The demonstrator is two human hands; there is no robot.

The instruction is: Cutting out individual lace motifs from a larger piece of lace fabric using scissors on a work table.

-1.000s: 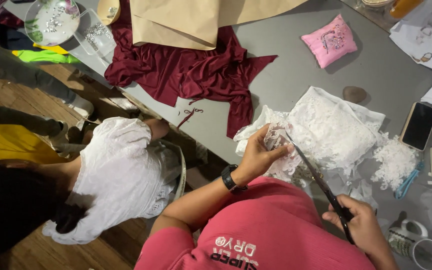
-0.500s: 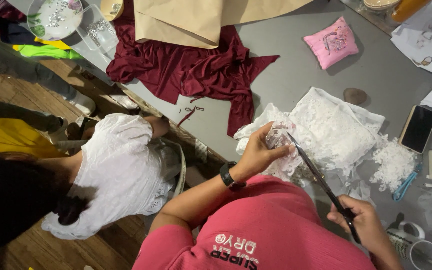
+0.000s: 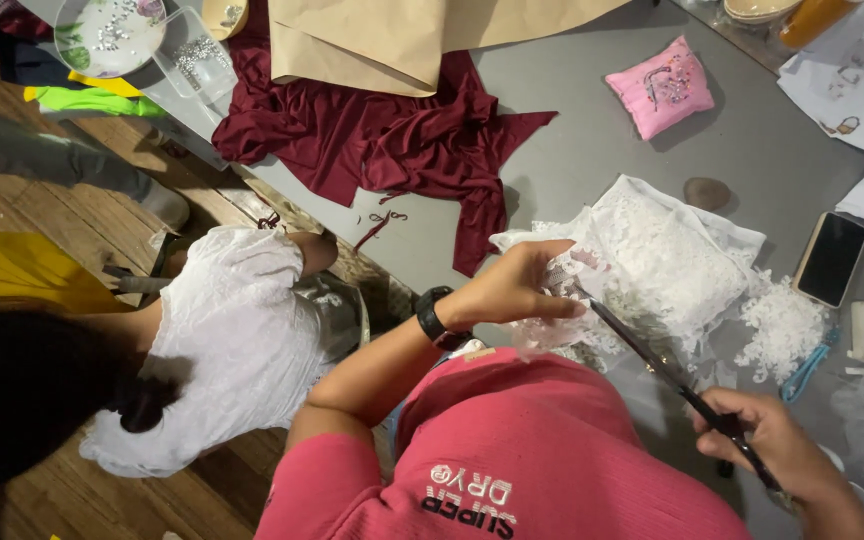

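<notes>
Lace (image 3: pixel 652 270) lies bunched in my left hand (image 3: pixel 517 285), fingers closed on its edge. My right hand (image 3: pixel 772 445) grips scissors (image 3: pixel 672 375), blades at the lace just right of that hand. Risk: slack lace lets the cut wander toward the fingers.

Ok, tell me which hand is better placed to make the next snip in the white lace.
Right. The right hand holds the scissors, whose blades point at the white lace. The left hand grips the lace, holding it up.
</notes>
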